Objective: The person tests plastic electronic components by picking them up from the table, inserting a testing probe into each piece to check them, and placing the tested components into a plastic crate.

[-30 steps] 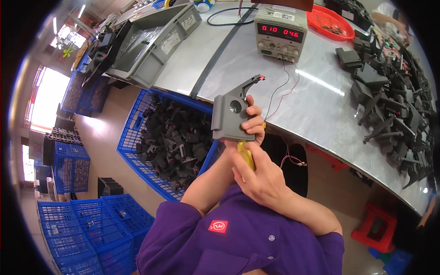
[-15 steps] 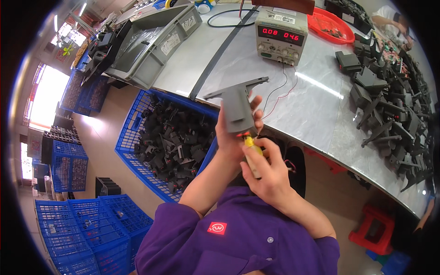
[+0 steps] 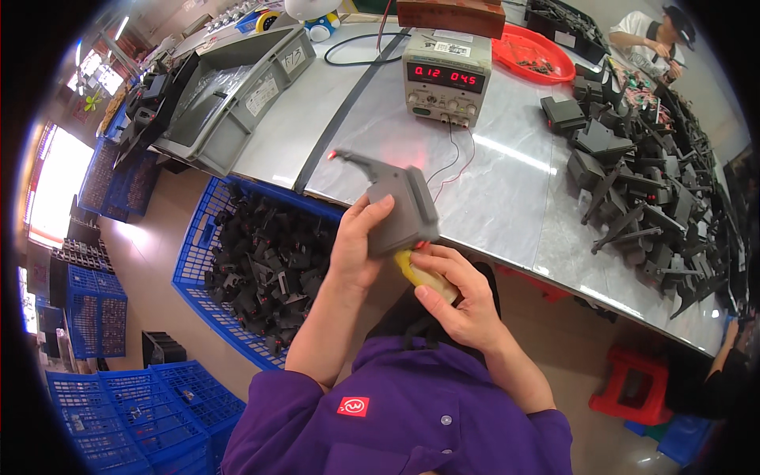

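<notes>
My left hand [image 3: 358,241] is closed round a dark grey plastic housing [image 3: 402,207] above the table's front edge, thumb across its face. A thin arm sticks out from the housing's upper left, with a red spot at its tip. In my right hand [image 3: 463,293] is a small yellow-and-cream hand tool [image 3: 417,273], pinched between thumb and fingers. Its yellow end meets the lower edge of the housing, where a bit of red shows; the exact contact is hidden. Black and red wires [image 3: 453,170] run from the bench power supply [image 3: 445,77] toward the housing.
Many similar dark housings [image 3: 613,170] are heaped on the table's right. A blue crate [image 3: 194,261] of dark parts stands left of me, below a grey bin [image 3: 237,103]. A red tray [image 3: 546,67] lies at the back; a person [image 3: 645,47] sits far right. A red stool [image 3: 629,392] stands lower right.
The housing has turned in my left hand and tilted, its arm now pointing up left. The tool stays at its lower edge. The power supply's red digits have changed, and the whole view has shifted.
</notes>
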Demonstrator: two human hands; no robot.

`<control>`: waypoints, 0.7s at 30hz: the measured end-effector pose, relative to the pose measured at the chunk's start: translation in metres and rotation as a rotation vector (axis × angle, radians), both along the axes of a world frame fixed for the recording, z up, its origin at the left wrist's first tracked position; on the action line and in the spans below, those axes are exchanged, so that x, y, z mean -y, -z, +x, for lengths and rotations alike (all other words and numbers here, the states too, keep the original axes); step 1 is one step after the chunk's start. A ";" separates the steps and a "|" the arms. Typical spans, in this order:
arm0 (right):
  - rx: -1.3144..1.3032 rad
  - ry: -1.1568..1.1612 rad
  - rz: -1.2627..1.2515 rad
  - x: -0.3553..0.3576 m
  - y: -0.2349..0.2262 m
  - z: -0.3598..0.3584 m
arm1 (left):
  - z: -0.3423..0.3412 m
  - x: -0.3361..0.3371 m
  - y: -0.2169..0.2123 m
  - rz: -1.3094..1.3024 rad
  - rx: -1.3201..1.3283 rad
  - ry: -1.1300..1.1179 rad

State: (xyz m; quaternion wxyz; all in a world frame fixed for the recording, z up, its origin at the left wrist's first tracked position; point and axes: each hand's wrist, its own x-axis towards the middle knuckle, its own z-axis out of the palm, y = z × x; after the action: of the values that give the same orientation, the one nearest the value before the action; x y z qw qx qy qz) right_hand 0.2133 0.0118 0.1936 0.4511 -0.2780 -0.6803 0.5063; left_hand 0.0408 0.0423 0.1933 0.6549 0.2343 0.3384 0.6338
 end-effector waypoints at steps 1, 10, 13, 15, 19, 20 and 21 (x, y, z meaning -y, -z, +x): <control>-0.014 -0.080 -0.053 -0.003 -0.001 0.003 | -0.005 -0.001 0.003 -0.034 0.065 0.012; 0.569 0.826 0.329 -0.079 0.020 0.049 | -0.001 -0.003 -0.005 0.207 -0.472 -0.187; 0.733 0.957 0.287 -0.124 0.059 0.088 | 0.014 0.002 -0.004 0.281 -0.809 -0.181; 0.942 1.039 0.237 -0.140 0.076 0.108 | 0.019 0.009 -0.007 0.380 -1.113 -0.202; 1.268 1.059 0.284 -0.120 0.046 0.097 | 0.028 0.016 -0.010 0.460 -1.299 -0.140; 1.099 1.018 0.418 -0.115 0.044 0.097 | 0.032 0.017 -0.011 0.508 -1.333 -0.137; 0.929 0.973 0.543 -0.108 0.039 0.094 | 0.037 0.019 -0.011 0.551 -1.379 -0.126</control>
State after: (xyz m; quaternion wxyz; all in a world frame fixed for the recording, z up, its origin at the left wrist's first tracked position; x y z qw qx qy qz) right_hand 0.3077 0.1197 0.1551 0.3429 -0.6139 -0.7027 -0.1087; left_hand 0.0773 0.0228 0.2045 0.1740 0.7146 0.5141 0.4413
